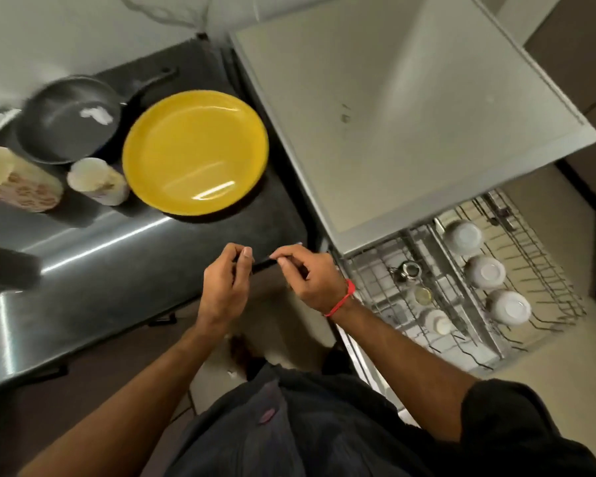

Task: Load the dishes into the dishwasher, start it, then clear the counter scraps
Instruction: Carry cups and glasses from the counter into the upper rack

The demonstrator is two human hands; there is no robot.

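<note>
**No words to read here**

I can find no letters, numbers, brand names or signs anywhere. The tall cup (18, 180) on the desk (117, 256) has a reddish pattern around its side, but it is too blurry to tell if any of it is writing. The small cup (98, 182) next to it has a faint mark on its side, also too blurry to read. The yellow plate (195, 151) is plain. The white top of the dishwasher (410, 115) has a small dark smudge on it, not a label.
</note>
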